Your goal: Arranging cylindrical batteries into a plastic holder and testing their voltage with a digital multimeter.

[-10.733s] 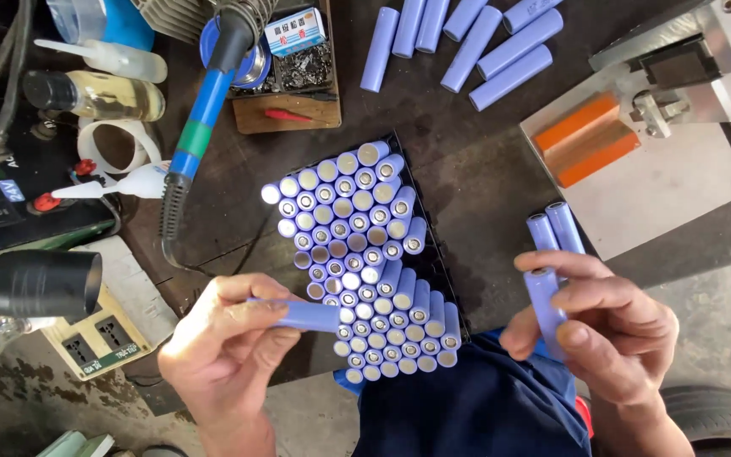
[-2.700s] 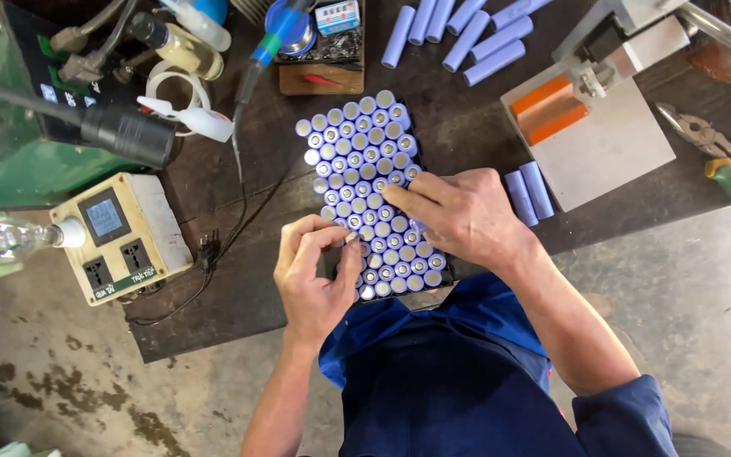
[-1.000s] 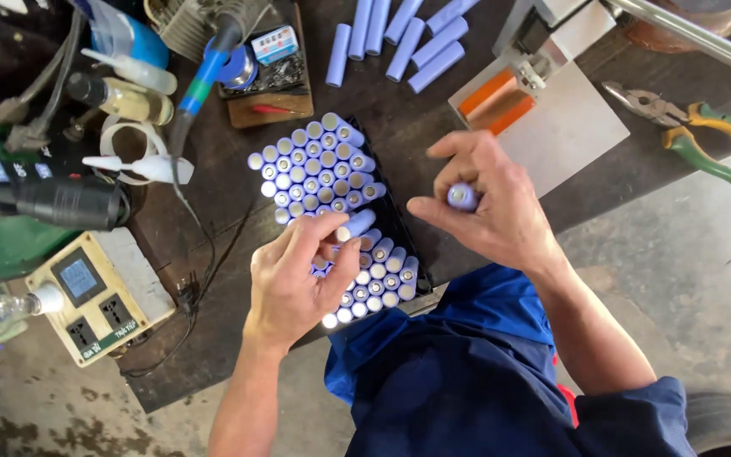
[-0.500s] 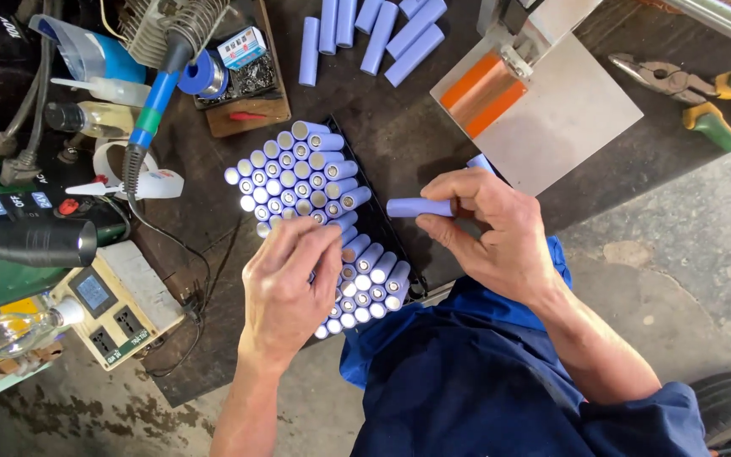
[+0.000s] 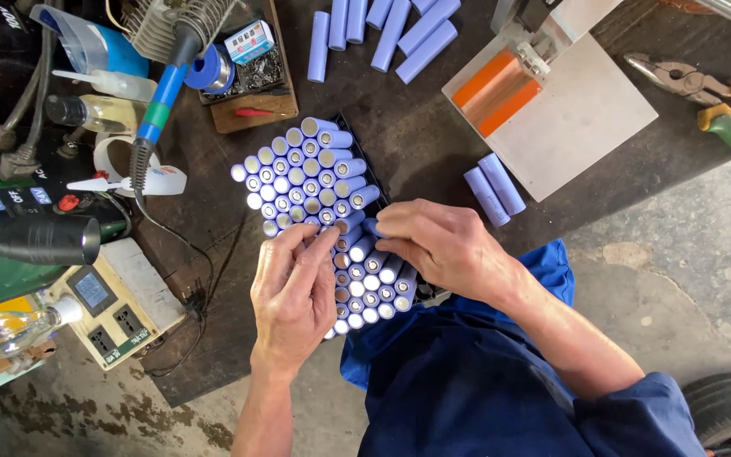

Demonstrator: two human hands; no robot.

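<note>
On the pack, right hand pinches one cell, left hand rests open; cells look rigid, smooth, best gripped round the barrel

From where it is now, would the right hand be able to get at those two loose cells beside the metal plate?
Probably yes: the right hand rests on the cell pack, and bare tabletop lies between it and the two loose cells.

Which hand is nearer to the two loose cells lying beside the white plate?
Right. The right hand rests on the battery pack, just short of the two loose cells; the left hand sits farther away, on the pack's opposite side.
</note>
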